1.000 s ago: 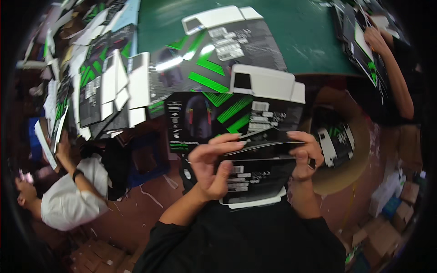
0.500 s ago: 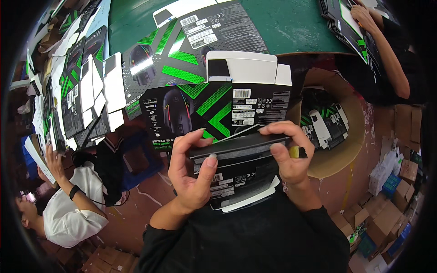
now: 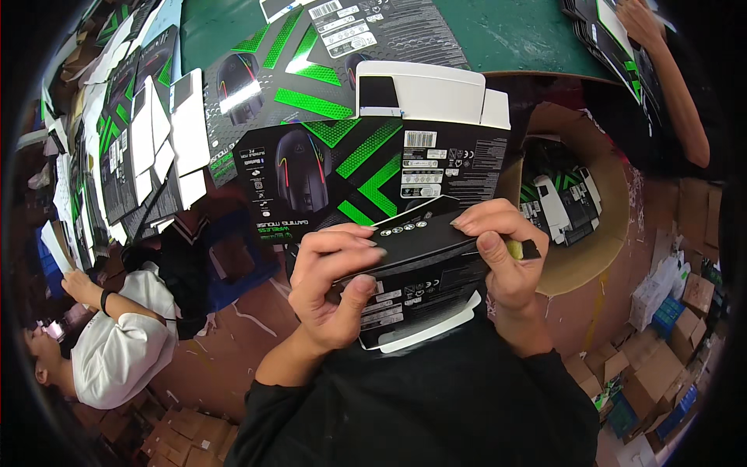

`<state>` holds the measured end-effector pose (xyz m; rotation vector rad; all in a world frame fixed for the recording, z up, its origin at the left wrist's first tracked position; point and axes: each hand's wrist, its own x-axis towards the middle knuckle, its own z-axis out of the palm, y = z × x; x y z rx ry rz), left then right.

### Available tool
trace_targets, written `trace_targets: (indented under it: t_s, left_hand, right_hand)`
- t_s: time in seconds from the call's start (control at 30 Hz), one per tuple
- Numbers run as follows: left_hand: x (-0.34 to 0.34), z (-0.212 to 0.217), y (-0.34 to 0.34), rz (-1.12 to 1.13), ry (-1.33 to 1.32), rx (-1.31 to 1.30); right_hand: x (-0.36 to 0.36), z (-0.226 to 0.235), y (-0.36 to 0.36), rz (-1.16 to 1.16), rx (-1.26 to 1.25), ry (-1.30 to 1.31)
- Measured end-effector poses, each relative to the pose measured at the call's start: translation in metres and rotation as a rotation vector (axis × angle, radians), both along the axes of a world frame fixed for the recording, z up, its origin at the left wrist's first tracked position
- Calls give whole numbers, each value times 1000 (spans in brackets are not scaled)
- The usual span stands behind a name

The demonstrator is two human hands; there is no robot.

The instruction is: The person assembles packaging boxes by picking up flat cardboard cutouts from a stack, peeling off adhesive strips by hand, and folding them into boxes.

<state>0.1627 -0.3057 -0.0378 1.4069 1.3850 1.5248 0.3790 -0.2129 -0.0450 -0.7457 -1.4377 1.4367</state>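
Note:
A black printed cardboard box (image 3: 436,284) is held in front of my chest, tilted, with a white flap edge at its lower end. My left hand (image 3: 331,284) grips its left side, thumb on the near face and fingers bent over the top panel. My right hand (image 3: 510,253) pinches the right end, fingers on top and thumb along the near edge. A small yellow and black piece (image 3: 521,249) shows at the right-hand fingers; its kind is unclear. Just beyond lies a flat box blank (image 3: 366,167) with green stripes, a mouse picture and a white flap.
More box blanks (image 3: 284,66) cover the green table (image 3: 513,35), with stacks (image 3: 128,148) on the left. A round cardboard bin (image 3: 603,261) at right holds folded boxes (image 3: 564,202). One co-worker (image 3: 124,335) sits left; another's arm (image 3: 681,101) handles blanks at far right.
The box's top panel has turned into view, showing a row of small icons, and the gap along its near edge has closed. My left fingers have moved flatter over the panel.

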Motion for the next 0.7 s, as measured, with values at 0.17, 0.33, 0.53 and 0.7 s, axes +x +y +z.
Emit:
trace_targets:
  t_s: [0.17, 0.33, 0.53, 0.7]
  left_hand:
    - [-3, 21, 1, 27, -36, -171]
    - [-7, 18, -4, -108, -37, -54]
    - [-8, 11, -8, -146, 57, 69]
    - [-1, 7, -11, -58, 57, 74]
  right_hand:
    - [-7, 13, -8, -87, -33, -63]
    - [-2, 9, -10, -49, -111, 20]
    - [1, 7, -4, 29, -140, 65]
    - [4, 9, -3, 62, -76, 16]
